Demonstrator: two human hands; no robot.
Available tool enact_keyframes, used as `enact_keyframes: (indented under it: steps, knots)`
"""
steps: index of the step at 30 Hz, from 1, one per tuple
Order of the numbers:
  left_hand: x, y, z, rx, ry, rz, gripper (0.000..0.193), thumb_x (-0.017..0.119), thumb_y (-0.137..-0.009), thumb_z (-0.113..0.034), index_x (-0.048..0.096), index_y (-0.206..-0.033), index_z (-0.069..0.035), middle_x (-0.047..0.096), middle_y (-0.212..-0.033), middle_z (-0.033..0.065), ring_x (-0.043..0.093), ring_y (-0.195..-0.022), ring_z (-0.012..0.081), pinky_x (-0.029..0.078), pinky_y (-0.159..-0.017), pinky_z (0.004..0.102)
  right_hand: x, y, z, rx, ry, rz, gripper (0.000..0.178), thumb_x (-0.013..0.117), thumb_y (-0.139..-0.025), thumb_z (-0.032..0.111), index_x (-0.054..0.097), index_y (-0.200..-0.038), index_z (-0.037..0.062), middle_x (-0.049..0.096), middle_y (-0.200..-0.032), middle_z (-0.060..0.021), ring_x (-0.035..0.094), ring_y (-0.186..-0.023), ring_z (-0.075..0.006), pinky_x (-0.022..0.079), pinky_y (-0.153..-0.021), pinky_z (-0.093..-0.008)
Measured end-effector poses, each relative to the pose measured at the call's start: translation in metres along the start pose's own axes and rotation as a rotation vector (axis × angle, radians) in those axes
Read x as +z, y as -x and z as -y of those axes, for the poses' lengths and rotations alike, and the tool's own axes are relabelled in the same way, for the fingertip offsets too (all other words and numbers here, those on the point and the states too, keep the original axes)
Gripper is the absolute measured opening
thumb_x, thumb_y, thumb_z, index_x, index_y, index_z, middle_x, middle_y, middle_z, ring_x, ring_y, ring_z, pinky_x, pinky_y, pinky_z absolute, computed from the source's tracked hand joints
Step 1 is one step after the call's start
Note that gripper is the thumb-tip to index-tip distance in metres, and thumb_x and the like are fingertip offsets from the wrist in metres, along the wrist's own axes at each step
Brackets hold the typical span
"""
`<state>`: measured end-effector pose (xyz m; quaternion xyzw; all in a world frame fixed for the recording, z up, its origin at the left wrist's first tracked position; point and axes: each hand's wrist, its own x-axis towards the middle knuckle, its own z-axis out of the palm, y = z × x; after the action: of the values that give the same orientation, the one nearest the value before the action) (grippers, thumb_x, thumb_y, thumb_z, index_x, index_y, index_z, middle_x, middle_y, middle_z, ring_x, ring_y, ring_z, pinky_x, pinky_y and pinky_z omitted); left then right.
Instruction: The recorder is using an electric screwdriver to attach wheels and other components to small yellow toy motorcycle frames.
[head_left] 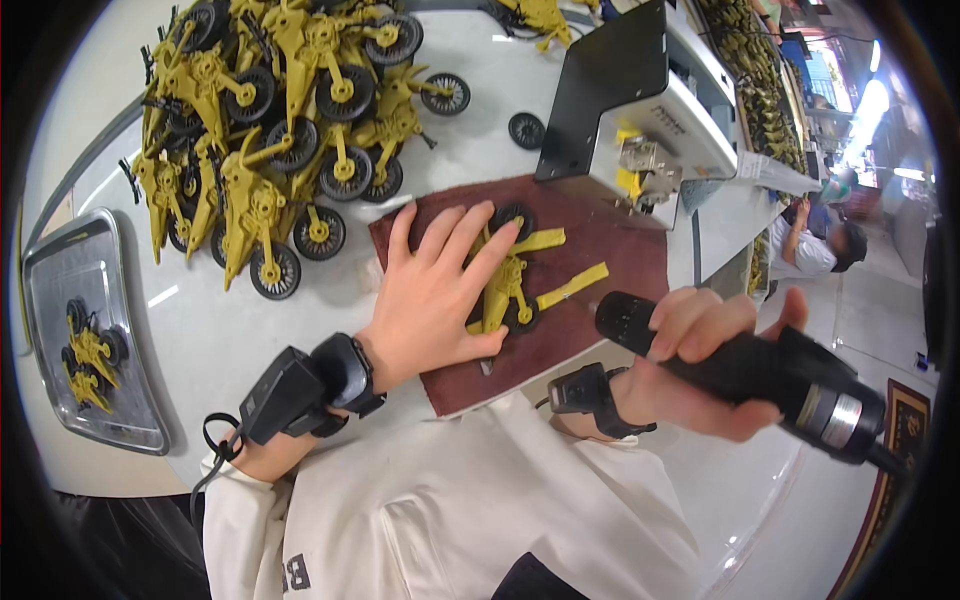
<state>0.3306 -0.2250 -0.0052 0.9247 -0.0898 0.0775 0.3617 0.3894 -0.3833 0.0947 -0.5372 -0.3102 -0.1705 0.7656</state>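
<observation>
As we look in, the right hand [685,398] grips a black electric screwdriver [765,370]; apart from it, the left hand [425,280] lies spread, thumb and forefinger touching a yellow toy motorcycle [507,285] on the dark red cloth [625,240]. Farther out, we've got a boxy machine [645,115] and, leftward, heaped yellow motorcycles [245,195]!

A pale, glossy counter [475,150] spreads around the left hand [432,285], with streaks of reflected light [162,299] on its surface. To the right of the right hand [705,365] stands a plain white wall [890,300], bearing a brown-framed plaque [868,530]. Farther off, well beyond the right hand, bright tube lights [868,112] glare near a bluish window [823,70], where the room's far end looks small and cluttered.
</observation>
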Motion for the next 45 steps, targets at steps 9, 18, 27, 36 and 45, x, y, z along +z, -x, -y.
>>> enact_keyframes:
  steps: [9, 18, 27, 36, 45]
  knots:
    - [0.003, 0.002, 0.001, -0.001, 0.000, -0.005, 0.090, 0.075, -0.051, -0.035, 0.042, -0.131, -0.012, 0.039, -0.132, 0.0117, 0.037, -0.119, 0.0303, 0.021, -0.102, 0.0551, -0.015, 0.032, 0.001, 0.134, -0.055, 0.242, 0.079, 0.063, -0.082, 0.046, 0.020, -0.131, 0.0021, 0.058, -0.079, -0.0195, 0.058, -0.061, -0.0302, 0.047, -0.057, -0.0411]
    - [0.002, 0.001, 0.001, 0.005, -0.004, 0.001, 0.091, 0.075, -0.051, -0.036, 0.041, -0.132, -0.013, 0.039, -0.132, 0.0121, 0.037, -0.119, 0.0303, 0.021, -0.102, 0.0558, 0.001, 0.034, -0.016, 0.236, 0.127, 0.216, 0.064, 0.062, -0.080, 0.052, 0.034, -0.111, 0.0033, 0.054, -0.065, -0.0096, 0.051, -0.045, -0.0204, 0.043, -0.044, -0.0309]
    - [0.000, 0.000, -0.004, 0.028, -0.016, 0.021, 0.087, 0.074, -0.053, -0.035, 0.041, -0.129, -0.009, 0.040, -0.129, 0.0141, 0.038, -0.118, 0.0317, 0.021, -0.102, 0.0556, -0.018, -0.023, 0.000, 0.018, 0.030, 0.095, 0.066, 0.056, -0.080, 0.057, 0.040, -0.114, 0.0037, 0.054, -0.063, -0.0104, 0.051, -0.046, -0.0207, 0.045, -0.048, -0.0363]
    - [0.003, 0.002, 0.004, 0.013, 0.074, -0.090, 0.086, 0.074, -0.054, -0.034, 0.041, -0.129, -0.008, 0.039, -0.130, 0.0163, 0.038, -0.119, 0.0318, 0.022, -0.102, 0.0540, -0.013, -0.071, -0.033, 0.055, 0.399, -0.161, 0.048, 0.047, -0.086, 0.049, 0.044, -0.104, 0.0044, 0.051, -0.060, -0.0053, 0.045, -0.047, -0.0167, 0.040, -0.051, -0.0324]
    - [-0.001, 0.005, 0.005, 0.001, 0.002, 0.005, 0.094, 0.073, -0.054, -0.039, 0.036, -0.135, -0.009, 0.033, -0.139, 0.0161, 0.031, -0.126, 0.0341, 0.021, -0.103, 0.0532, 0.005, 0.012, 0.000, 0.113, -0.205, 0.558, 0.072, 0.070, -0.076, 0.045, 0.030, -0.118, 0.0030, 0.059, -0.078, -0.0165, 0.059, -0.059, -0.0247, 0.048, -0.051, -0.0364]
